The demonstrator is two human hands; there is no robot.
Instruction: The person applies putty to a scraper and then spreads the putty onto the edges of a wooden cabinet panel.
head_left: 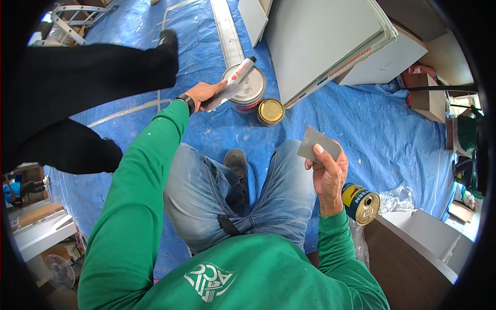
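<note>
My left hand (203, 93), reaching forward, is closed on a grey flat spreader plate (223, 97). Its extended index finger meets the lower end of a white tube (239, 72) with a black cap; whether it grips the tube too, I cannot tell. That tube lies across the lid of a large round can (249, 106). Beside this can stands a smaller can with a gold lid (271, 110). Over my right knee, my right hand (329, 175) pinches another thin grey spreader plate (314, 143), thumb on top. A dark green and yellow can (360, 202) lies tilted near my right wrist.
Blue tarp (206, 129) covers the floor. A big white panel (323, 41) leans at the front right. Another person's dark-trousered leg (103, 67) extends in from the left. Clear plastic wrap (398, 198) and a brown-sided box (408, 258) sit at my right; a ladder (70, 26) stands far left.
</note>
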